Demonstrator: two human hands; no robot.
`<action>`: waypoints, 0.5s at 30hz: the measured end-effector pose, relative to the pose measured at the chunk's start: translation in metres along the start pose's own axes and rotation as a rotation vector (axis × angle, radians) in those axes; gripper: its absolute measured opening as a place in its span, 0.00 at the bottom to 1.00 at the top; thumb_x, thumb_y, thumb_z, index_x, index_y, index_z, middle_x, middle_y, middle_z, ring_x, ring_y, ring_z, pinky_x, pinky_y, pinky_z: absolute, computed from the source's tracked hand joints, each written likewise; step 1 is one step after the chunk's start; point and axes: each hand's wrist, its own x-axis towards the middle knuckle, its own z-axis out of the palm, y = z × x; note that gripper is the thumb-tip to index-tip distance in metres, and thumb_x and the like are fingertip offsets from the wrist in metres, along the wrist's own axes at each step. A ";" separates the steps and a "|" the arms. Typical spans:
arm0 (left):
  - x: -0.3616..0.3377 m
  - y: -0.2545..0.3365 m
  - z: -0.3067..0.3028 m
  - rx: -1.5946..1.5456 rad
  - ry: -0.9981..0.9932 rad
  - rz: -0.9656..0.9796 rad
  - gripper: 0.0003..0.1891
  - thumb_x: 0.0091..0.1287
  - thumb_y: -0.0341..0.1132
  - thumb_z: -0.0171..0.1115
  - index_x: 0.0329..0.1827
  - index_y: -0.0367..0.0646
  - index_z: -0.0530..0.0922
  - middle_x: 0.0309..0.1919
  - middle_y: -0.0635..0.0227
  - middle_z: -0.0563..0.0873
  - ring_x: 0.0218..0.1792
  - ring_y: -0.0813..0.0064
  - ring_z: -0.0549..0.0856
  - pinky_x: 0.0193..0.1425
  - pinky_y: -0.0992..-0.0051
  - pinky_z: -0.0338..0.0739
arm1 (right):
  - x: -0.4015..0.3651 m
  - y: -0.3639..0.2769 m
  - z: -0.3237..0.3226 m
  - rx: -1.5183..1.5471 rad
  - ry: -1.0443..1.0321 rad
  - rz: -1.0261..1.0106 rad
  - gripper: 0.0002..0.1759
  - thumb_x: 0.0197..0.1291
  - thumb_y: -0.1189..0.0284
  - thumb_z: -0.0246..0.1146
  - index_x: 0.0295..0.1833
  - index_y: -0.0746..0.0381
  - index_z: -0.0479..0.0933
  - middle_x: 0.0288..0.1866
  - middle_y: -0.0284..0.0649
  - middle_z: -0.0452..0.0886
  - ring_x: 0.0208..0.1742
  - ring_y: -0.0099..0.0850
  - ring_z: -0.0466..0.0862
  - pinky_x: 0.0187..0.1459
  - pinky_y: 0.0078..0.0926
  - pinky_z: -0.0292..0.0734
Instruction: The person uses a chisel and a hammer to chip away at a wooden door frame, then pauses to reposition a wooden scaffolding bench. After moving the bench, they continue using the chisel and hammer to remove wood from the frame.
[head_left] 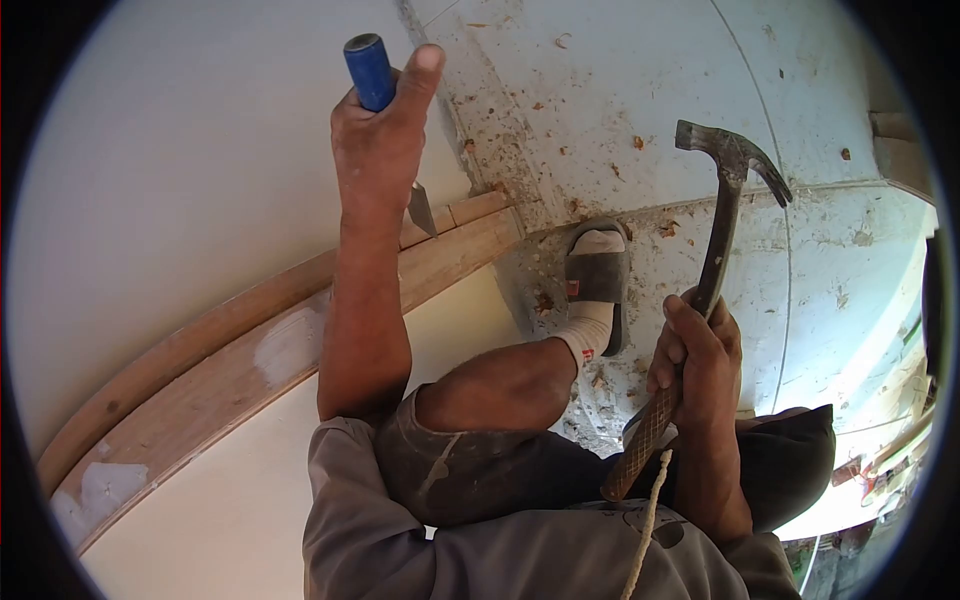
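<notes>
My left hand is closed round the blue handle of a chisel, thumb stretched up beside the handle's butt. The chisel's metal blade shows below the fist, its tip pointing down over a curved wooden trim along the wall. In my right hand a claw hammer is gripped partway along its dark shaft. Its head is up, well apart from the chisel, and the patterned grip end sticks out below my fingers.
A white wall rises at the left behind the trim, which has white patches. My foot in a grey sandal stands on the dusty floor, among debris and dry leaves. A pale cord hangs in front of my shirt.
</notes>
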 end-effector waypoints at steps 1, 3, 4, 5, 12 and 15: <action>-0.001 0.008 -0.007 -0.037 0.024 0.004 0.23 0.62 0.55 0.68 0.24 0.49 0.70 0.12 0.83 0.62 0.12 0.89 0.62 0.16 0.84 0.58 | -0.001 0.000 0.001 0.018 0.000 0.001 0.11 0.62 0.68 0.62 0.36 0.61 0.68 0.18 0.32 0.66 0.11 0.23 0.67 0.13 0.22 0.66; 0.003 0.017 -0.018 -0.055 0.037 0.019 0.24 0.64 0.57 0.65 0.33 0.43 0.72 0.15 0.80 0.66 0.16 0.86 0.67 0.21 0.82 0.65 | -0.003 -0.002 0.001 0.002 -0.012 -0.004 0.11 0.62 0.68 0.62 0.36 0.62 0.68 0.18 0.32 0.66 0.11 0.22 0.67 0.13 0.22 0.66; 0.002 0.021 -0.020 -0.051 0.035 0.029 0.24 0.64 0.57 0.65 0.33 0.43 0.72 0.15 0.80 0.66 0.16 0.86 0.67 0.21 0.82 0.65 | -0.004 -0.004 0.001 0.010 -0.016 -0.008 0.11 0.62 0.68 0.62 0.36 0.62 0.68 0.18 0.32 0.66 0.11 0.22 0.67 0.13 0.22 0.66; 0.002 0.026 -0.022 -0.072 0.047 0.067 0.24 0.65 0.56 0.64 0.37 0.41 0.73 0.17 0.78 0.68 0.19 0.84 0.70 0.24 0.79 0.68 | -0.005 -0.006 0.001 0.001 -0.010 -0.008 0.09 0.62 0.68 0.61 0.37 0.60 0.68 0.17 0.30 0.65 0.11 0.21 0.66 0.13 0.21 0.66; -0.007 0.047 -0.017 0.154 -0.004 0.291 0.22 0.67 0.51 0.63 0.47 0.39 0.74 0.19 0.73 0.74 0.20 0.81 0.75 0.26 0.77 0.72 | -0.007 -0.015 -0.003 0.051 0.002 -0.052 0.07 0.63 0.68 0.59 0.38 0.59 0.69 0.17 0.28 0.64 0.11 0.18 0.64 0.13 0.20 0.65; -0.012 0.049 -0.018 0.115 -0.018 0.212 0.24 0.67 0.52 0.63 0.52 0.39 0.74 0.19 0.73 0.75 0.18 0.82 0.75 0.23 0.79 0.71 | -0.007 -0.018 -0.005 0.104 -0.019 -0.066 0.11 0.61 0.68 0.62 0.35 0.61 0.67 0.18 0.31 0.67 0.11 0.21 0.67 0.13 0.21 0.66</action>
